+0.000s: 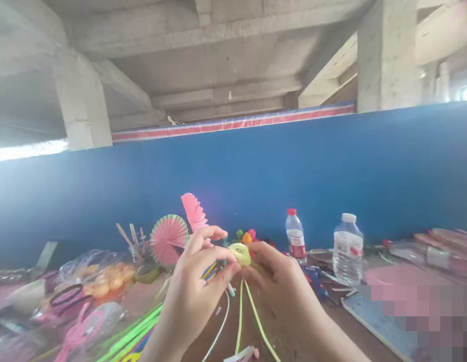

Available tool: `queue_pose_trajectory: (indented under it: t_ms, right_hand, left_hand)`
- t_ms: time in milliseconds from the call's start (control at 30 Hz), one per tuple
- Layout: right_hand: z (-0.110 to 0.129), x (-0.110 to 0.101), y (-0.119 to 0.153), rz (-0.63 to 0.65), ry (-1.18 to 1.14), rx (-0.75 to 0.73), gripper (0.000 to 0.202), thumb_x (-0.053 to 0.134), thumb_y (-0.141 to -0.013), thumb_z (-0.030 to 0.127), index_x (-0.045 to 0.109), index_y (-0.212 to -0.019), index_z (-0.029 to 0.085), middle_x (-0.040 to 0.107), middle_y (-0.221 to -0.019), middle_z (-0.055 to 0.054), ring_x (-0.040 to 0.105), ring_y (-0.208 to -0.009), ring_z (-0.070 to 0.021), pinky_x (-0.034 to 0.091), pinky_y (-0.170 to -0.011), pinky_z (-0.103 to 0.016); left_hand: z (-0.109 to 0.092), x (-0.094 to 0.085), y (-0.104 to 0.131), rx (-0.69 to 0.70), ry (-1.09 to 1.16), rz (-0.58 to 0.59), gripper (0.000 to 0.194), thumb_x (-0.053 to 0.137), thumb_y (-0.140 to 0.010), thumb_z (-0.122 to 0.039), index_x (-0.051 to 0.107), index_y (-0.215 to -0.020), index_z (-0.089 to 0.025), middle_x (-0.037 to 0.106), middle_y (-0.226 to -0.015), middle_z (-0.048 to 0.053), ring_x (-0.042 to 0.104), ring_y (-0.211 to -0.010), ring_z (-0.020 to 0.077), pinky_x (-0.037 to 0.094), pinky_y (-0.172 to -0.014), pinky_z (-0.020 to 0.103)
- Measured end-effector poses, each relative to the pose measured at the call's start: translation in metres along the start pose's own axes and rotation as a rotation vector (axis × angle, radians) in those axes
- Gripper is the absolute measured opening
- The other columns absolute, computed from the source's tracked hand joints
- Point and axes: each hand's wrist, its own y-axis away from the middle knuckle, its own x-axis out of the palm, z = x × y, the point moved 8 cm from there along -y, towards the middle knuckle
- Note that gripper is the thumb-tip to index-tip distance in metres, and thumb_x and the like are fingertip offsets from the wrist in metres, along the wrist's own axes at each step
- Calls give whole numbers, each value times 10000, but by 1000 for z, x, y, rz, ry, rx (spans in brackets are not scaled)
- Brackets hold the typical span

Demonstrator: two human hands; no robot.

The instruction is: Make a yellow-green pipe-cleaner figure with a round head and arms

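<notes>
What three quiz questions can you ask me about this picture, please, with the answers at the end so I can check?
1. Pick one. What colour is the looped piece that the left hand and the right hand hold?
A) blue
B) pale yellow
C) purple

2. True or false? The red-capped bottle stands to the left of the white-capped bottle in the picture.

3. Fill in the missing word. The round, folded fan is pink with a ____ edge.

Key: 1. B; 2. true; 3. green
</notes>
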Motion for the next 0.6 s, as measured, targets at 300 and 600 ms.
queue_pose_trajectory:
  t_ms: [300, 600]
  right_hand:
    - [-2, 5, 3, 122, -219, -35, 249, 555, -784, 261, 534, -1030, 226, 543, -653, 41, 437, -554, -92, 342, -497, -209]
    - [-2, 15, 0, 266, -529, 14, 216, 534, -831, 324, 531, -989, 176, 541, -643, 35, 444, -497, -51, 346, -469, -178]
  left_hand:
    - [-7, 2, -3, 26, -64, 8, 140, 526, -804, -202, 635, -763, -279, 468, -1119, 4, 478, -928, 194, 444, -785, 379]
    - [-6, 7, -3, -71, 59, 82, 172, 465, -841, -201, 601, -753, -259, 462, -1116, -1, 486, -1013, 159, 483, -731, 249]
